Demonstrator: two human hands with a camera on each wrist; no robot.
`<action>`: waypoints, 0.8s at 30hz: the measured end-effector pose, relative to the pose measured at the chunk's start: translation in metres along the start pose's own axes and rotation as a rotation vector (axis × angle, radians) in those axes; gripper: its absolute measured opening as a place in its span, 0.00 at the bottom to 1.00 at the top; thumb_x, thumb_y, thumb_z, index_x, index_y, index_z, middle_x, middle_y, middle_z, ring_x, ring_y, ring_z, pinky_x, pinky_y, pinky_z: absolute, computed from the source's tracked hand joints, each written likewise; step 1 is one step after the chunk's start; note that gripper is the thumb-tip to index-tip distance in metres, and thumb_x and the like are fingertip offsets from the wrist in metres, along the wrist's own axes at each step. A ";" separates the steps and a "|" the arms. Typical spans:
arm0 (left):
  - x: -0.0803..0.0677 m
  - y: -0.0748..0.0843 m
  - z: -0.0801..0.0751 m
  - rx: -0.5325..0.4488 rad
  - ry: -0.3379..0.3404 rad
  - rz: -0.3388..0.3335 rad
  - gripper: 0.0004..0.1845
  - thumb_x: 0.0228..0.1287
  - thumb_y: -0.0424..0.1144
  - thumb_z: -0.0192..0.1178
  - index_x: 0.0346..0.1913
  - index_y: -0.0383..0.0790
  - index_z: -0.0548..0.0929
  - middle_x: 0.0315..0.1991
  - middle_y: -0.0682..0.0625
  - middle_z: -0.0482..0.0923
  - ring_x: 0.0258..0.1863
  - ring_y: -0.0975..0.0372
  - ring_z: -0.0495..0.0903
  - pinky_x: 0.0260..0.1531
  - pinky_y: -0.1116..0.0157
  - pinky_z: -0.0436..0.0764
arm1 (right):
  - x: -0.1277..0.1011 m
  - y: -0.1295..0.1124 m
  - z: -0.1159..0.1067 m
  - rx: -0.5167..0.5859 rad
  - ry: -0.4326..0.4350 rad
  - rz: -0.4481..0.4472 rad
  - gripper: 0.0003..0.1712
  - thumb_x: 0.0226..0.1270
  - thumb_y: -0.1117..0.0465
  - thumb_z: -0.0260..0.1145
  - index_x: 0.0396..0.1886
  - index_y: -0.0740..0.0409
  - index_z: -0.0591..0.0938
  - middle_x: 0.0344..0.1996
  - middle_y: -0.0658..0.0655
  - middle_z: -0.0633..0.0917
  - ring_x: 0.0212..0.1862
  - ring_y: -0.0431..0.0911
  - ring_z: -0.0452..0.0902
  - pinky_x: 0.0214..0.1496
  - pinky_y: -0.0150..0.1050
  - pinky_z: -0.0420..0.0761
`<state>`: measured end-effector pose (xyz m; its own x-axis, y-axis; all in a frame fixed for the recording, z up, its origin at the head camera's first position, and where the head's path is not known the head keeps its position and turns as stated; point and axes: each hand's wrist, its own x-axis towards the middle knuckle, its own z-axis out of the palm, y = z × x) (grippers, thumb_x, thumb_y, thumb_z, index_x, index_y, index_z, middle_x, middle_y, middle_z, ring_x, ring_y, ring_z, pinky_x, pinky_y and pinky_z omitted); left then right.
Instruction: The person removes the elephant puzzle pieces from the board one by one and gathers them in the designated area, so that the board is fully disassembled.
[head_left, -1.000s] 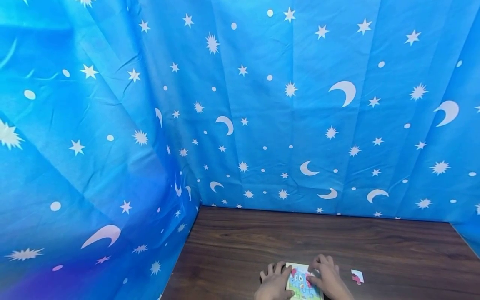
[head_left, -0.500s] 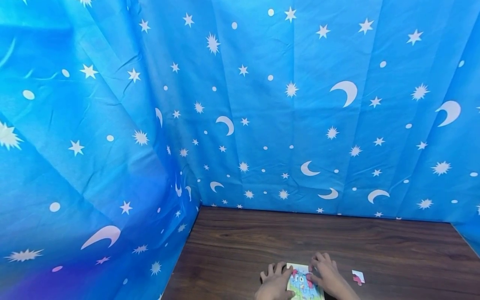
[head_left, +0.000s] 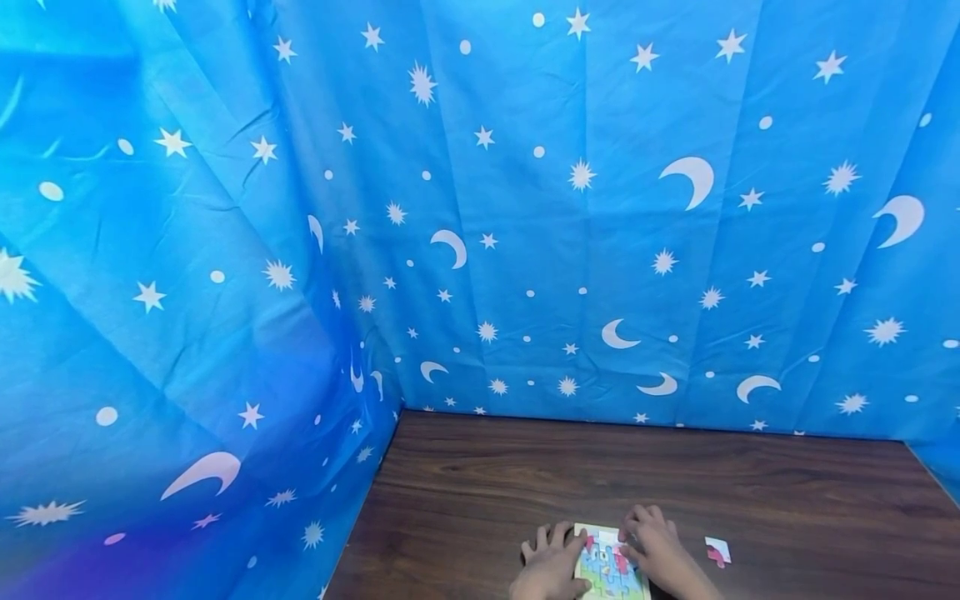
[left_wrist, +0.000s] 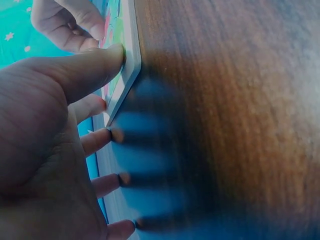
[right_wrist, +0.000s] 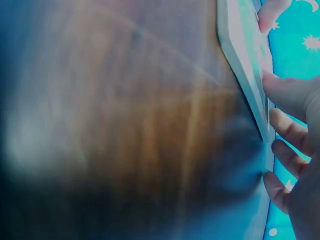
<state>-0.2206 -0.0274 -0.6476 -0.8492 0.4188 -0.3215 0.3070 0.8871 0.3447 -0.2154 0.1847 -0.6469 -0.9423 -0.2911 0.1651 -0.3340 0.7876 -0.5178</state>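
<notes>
Here, a small colourful rectangular jigsaw puzzle in a white frame (head_left: 609, 568) lies flat on the dark brown wooden table (head_left: 525, 475), at its near edge. Left hand (head_left: 550, 567) rests on the puzzle's left side, fingers straight and spread, thumb tip on the frame. Right hand (head_left: 654, 552) presses its right side with loosely bent fingers, gripping nothing. One loose white-and-pink puzzle piece (head_left: 717, 552) lies just right of that hand. Blue star-and-moon cloth (head_left: 525, 208) hangs behind.

Probably a staged recording booth, blue star-and-moon cloth backdrop (head_left: 525, 208) walling in a dark wooden table (head_left: 750, 483)
</notes>
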 end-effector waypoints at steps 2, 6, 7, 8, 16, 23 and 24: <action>0.000 -0.001 0.000 -0.013 -0.011 -0.001 0.34 0.54 0.57 0.62 0.64 0.72 0.62 0.63 0.62 0.57 0.61 0.49 0.56 0.45 0.40 0.62 | 0.000 -0.001 0.001 -0.004 -0.010 0.018 0.10 0.52 0.58 0.70 0.21 0.43 0.76 0.31 0.43 0.71 0.40 0.46 0.64 0.32 0.42 0.60; 0.000 -0.002 0.001 -0.007 -0.006 0.006 0.33 0.55 0.58 0.61 0.65 0.73 0.61 0.63 0.61 0.56 0.61 0.49 0.56 0.45 0.40 0.62 | 0.000 -0.001 0.002 -0.004 0.000 0.025 0.10 0.53 0.58 0.70 0.21 0.44 0.76 0.31 0.43 0.71 0.39 0.46 0.64 0.32 0.42 0.60; 0.000 -0.002 0.001 0.001 0.003 0.009 0.33 0.55 0.58 0.61 0.65 0.73 0.61 0.63 0.61 0.56 0.61 0.49 0.56 0.45 0.41 0.62 | 0.000 -0.001 0.002 -0.008 0.001 0.025 0.10 0.54 0.58 0.69 0.21 0.44 0.76 0.32 0.43 0.71 0.40 0.46 0.63 0.32 0.42 0.60; 0.000 -0.002 0.001 0.010 0.008 0.011 0.33 0.56 0.58 0.60 0.65 0.73 0.61 0.64 0.61 0.56 0.61 0.49 0.56 0.45 0.41 0.62 | 0.000 -0.001 0.003 -0.009 0.001 0.029 0.10 0.54 0.57 0.69 0.21 0.44 0.76 0.32 0.43 0.71 0.40 0.46 0.63 0.33 0.42 0.60; -0.005 0.004 -0.003 0.051 0.043 0.037 0.34 0.55 0.59 0.60 0.65 0.71 0.61 0.64 0.60 0.56 0.60 0.50 0.58 0.44 0.43 0.63 | 0.001 0.000 0.000 0.008 0.075 0.023 0.09 0.54 0.57 0.70 0.22 0.42 0.77 0.34 0.43 0.72 0.43 0.47 0.65 0.36 0.45 0.65; -0.005 0.003 -0.003 0.067 0.043 0.042 0.33 0.56 0.58 0.60 0.65 0.69 0.62 0.64 0.59 0.56 0.60 0.50 0.58 0.43 0.44 0.64 | -0.004 0.004 -0.007 0.013 0.188 -0.018 0.08 0.51 0.57 0.72 0.23 0.42 0.79 0.35 0.44 0.74 0.43 0.49 0.67 0.36 0.49 0.67; -0.005 0.002 -0.003 0.070 0.045 0.045 0.33 0.56 0.58 0.60 0.65 0.69 0.62 0.64 0.59 0.56 0.59 0.50 0.58 0.43 0.44 0.64 | -0.005 0.005 -0.008 0.009 0.191 -0.010 0.08 0.52 0.57 0.71 0.24 0.42 0.79 0.35 0.44 0.74 0.43 0.50 0.68 0.36 0.50 0.67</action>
<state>-0.2167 -0.0280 -0.6426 -0.8517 0.4510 -0.2667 0.3734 0.8795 0.2950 -0.2119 0.1945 -0.6433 -0.9261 -0.1901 0.3259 -0.3441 0.7798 -0.5230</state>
